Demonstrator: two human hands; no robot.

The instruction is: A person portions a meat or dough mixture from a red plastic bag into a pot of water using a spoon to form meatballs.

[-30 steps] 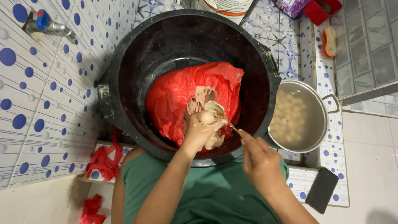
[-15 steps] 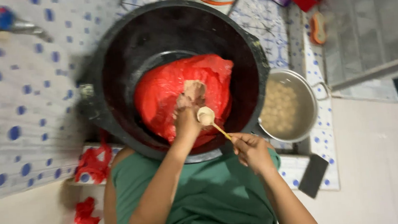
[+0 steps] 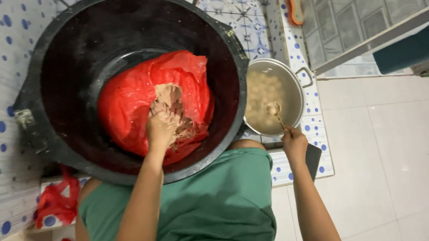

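Observation:
A big black tub (image 3: 55, 72) holds a red plastic bag (image 3: 130, 99) with brownish paste (image 3: 169, 101) showing in its opening. My left hand (image 3: 161, 131) is pushed into that paste, fingers closed in it. My right hand (image 3: 294, 142) grips the thin handle of a spoon (image 3: 274, 111), whose bowl carries a lump of paste over a metal pot (image 3: 293, 77). The pot holds cloudy water with several pale round balls (image 3: 263, 88) in it.
A tiled ledge (image 3: 320, 142) with blue dots carries the pot; a dark phone (image 3: 313, 158) lies at its edge under my right wrist. An orange brush (image 3: 295, 7) lies further back. Red plastic scraps (image 3: 56, 201) sit at the lower left. The left wall is dotted tile.
My right hand has swung the spoon with its lump from the bag over to the pot. My left hand has gone back into the paste. The view has shifted right.

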